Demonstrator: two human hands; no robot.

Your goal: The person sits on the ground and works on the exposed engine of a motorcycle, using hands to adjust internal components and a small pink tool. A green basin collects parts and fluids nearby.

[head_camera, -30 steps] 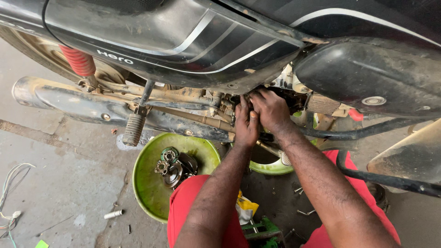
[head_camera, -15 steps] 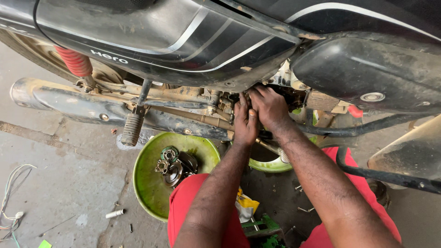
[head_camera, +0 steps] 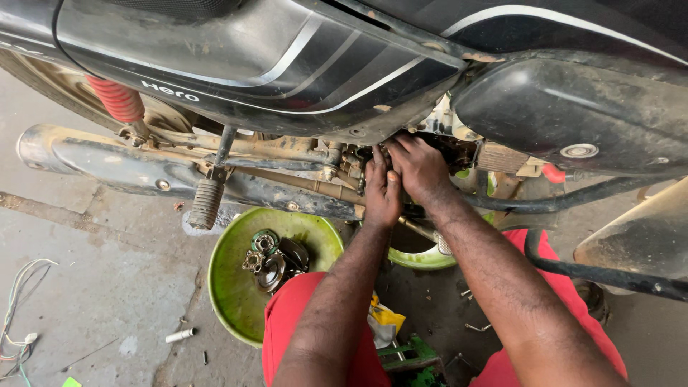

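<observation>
Reaching under the motorcycle | my left hand and right hand touch, fingers curled into the engine | grip contents: cannot tell | green bowl of parts on floor below.

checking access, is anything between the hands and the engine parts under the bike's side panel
Nothing visible does. The left hand and right hand are already on the engine area, fingertips tucked beneath the black side panel, which hides the contact point.

A motorcycle repair workshop: a black motorcycle stands on stained concrete, below it a green basin of greasy engine parts, with loose wires left of the basin.
</observation>
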